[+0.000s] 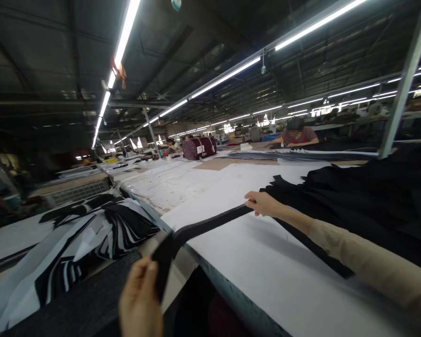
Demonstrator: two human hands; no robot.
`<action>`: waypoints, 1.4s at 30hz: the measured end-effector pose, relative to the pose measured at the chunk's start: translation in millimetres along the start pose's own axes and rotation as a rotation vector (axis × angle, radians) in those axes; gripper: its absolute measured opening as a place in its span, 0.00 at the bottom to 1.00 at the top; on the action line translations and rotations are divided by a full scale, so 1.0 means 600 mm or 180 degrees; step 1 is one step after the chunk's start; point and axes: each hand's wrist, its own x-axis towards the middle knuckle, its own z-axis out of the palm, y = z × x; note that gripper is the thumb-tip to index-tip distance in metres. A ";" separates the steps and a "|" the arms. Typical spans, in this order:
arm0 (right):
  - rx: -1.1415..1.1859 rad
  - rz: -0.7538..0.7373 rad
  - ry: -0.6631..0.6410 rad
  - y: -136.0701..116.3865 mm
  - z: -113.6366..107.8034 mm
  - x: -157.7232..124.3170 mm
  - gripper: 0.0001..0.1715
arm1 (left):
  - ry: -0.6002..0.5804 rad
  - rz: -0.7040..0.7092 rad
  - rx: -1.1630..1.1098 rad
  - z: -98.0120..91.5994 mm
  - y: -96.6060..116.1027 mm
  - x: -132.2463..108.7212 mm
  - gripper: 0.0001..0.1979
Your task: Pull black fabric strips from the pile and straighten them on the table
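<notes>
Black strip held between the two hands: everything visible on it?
The black strip is a long, narrow band of plain, matte dark cloth. It stretches nearly straight across the corner of the white table. The left hand pinches its near end off the table, where it looks wider; the right hand grips the far end beside the black fabric pile. Whether it joins that pile cannot be told.

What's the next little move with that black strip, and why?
Probably lift the strip clear of the table and pull it off the pile: the left hand grips its near end, the right hand pinches it at the pile's edge, and it stretches straight between them.
</notes>
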 end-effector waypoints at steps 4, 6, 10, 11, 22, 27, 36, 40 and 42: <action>0.0973 0.0027 -0.1325 0.002 0.011 -0.062 0.36 | -0.1809 0.0399 0.0579 0.121 -0.069 -0.091 0.08; 0.1424 0.0228 -0.1780 0.017 0.014 -0.086 0.44 | -0.2175 0.0854 0.0918 0.152 -0.086 -0.129 0.09; 0.1250 -0.0031 -0.1760 0.048 0.017 -0.118 0.35 | -0.2377 0.1531 0.1506 0.159 -0.100 -0.159 0.09; 0.1123 -0.0213 -0.1674 0.052 0.019 -0.123 0.31 | -0.2434 0.1613 0.1601 0.156 -0.101 -0.160 0.08; 0.1315 -0.0262 -0.1436 0.063 0.019 -0.144 0.26 | -0.2874 0.1224 0.2134 0.193 -0.083 -0.088 0.11; 0.0873 -0.0272 -0.1219 0.085 0.007 -0.139 0.25 | -0.3561 0.1086 0.2545 0.255 -0.092 -0.095 0.11; -0.0889 -0.1586 -0.0255 0.139 -0.024 -0.110 0.11 | -0.3865 0.1484 0.2848 0.291 -0.119 -0.086 0.15; -0.1243 -0.1953 -0.0160 0.138 -0.015 -0.110 0.13 | -0.3866 0.1510 0.2921 0.290 -0.120 -0.086 0.15; -0.1363 -0.2002 -0.0184 0.133 -0.014 -0.110 0.14 | -0.3866 0.1518 0.2963 0.290 -0.120 -0.087 0.15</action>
